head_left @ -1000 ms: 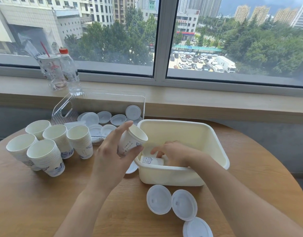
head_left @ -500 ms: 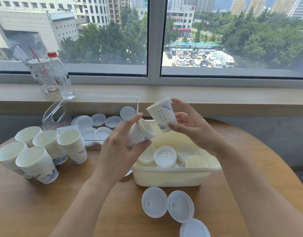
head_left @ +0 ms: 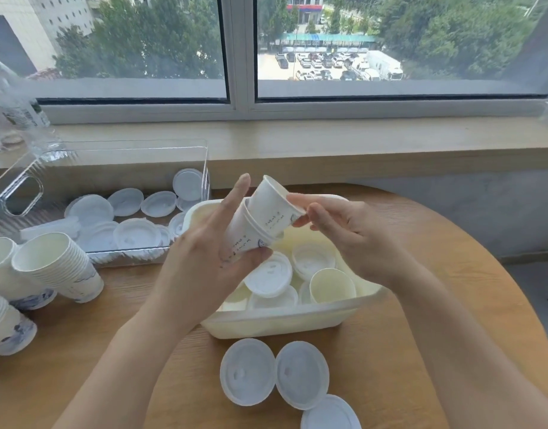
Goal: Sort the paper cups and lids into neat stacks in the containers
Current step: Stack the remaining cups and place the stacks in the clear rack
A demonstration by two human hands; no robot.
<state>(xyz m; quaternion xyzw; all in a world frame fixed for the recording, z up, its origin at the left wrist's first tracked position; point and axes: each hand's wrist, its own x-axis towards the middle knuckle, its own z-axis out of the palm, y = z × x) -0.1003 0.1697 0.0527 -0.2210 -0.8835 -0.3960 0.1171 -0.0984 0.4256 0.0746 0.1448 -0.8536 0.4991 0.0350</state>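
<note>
My right hand (head_left: 343, 239) has brought its pinched cup (head_left: 274, 209) into the cup (head_left: 246, 239) my left hand (head_left: 204, 267) grips; I'd keep both rims parallel and push straight home.

Both forearms reach in from the bottom edge, bare, angled toward centre. Left hand (head_left: 210, 252) raised, palm facing right, thumb and fingers wrapped round a tilted cup (head_left: 246, 235), index finger extended upward. Right hand (head_left: 350, 236) opposite it, fingertips pinching a second cup (head_left: 274, 205), partly nested in the first.
</note>
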